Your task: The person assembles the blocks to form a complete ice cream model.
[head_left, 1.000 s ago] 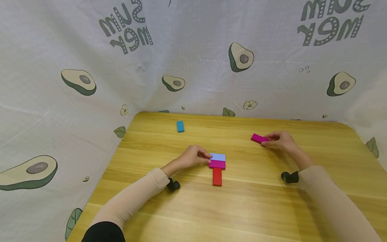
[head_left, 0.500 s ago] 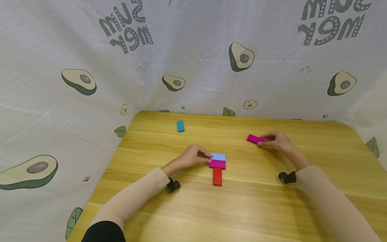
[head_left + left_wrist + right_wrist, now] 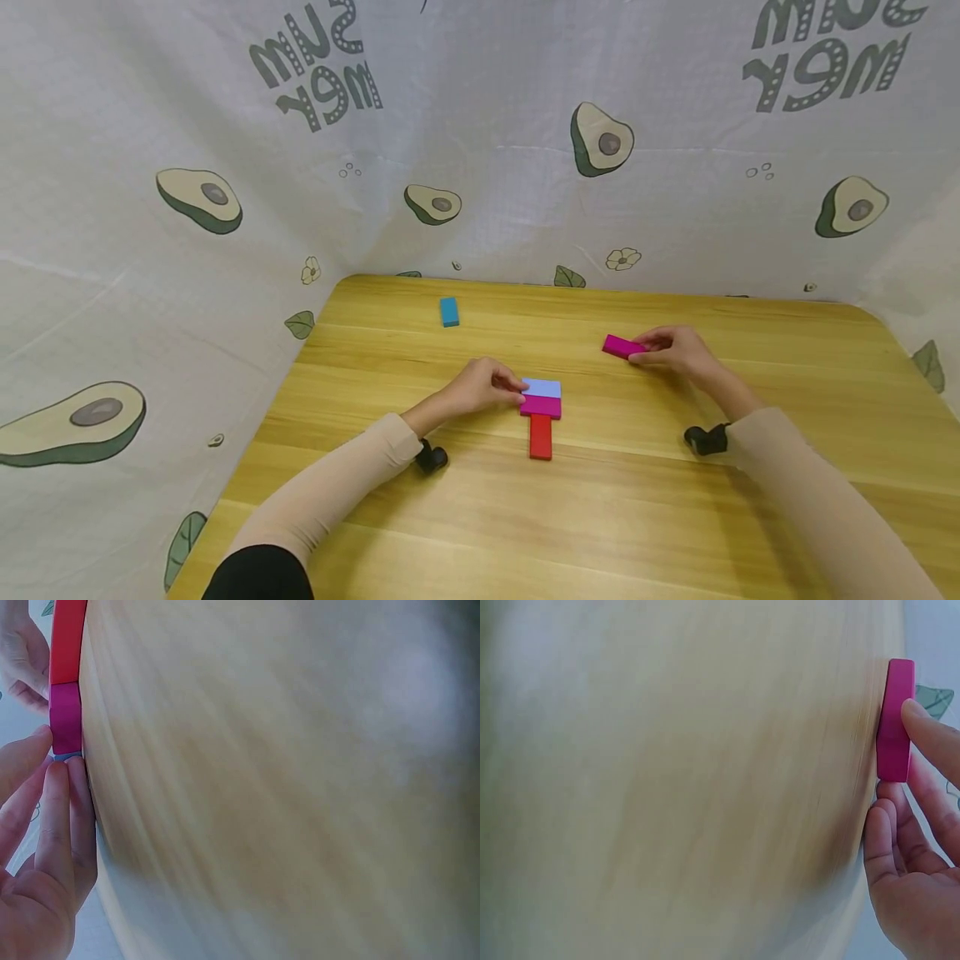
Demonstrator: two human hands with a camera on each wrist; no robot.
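Patterned cloth [image 3: 517, 208] hung beyond both grips. Wooden surface [image 3: 637, 508] ran beneath them and out to either side. Right grip [image 3: 675, 348]: closed to the width of a second magenta block [image 3: 621, 347], pinching one end, the free end pointing toward the left grip's side. Resting or lifted, could not tell. Left grip [image 3: 482, 386]: thumb tip at the joined magenta block [image 3: 540, 407], fingertips at the lilac block [image 3: 543, 387]; pinching or only touching, not clear. Both blocks lay just right of it, long sides together. Red block [image 3: 540, 437], nearer the wearer than the left grip, met the magenta's near side, making a T.

Progress, my judgement: three pieces joined, two unplaced. Held piece well apart from the T. Blue block [image 3: 449, 312] lay alone beyond the left grip, which partly stood between it and the T and covered the pair's left ends.
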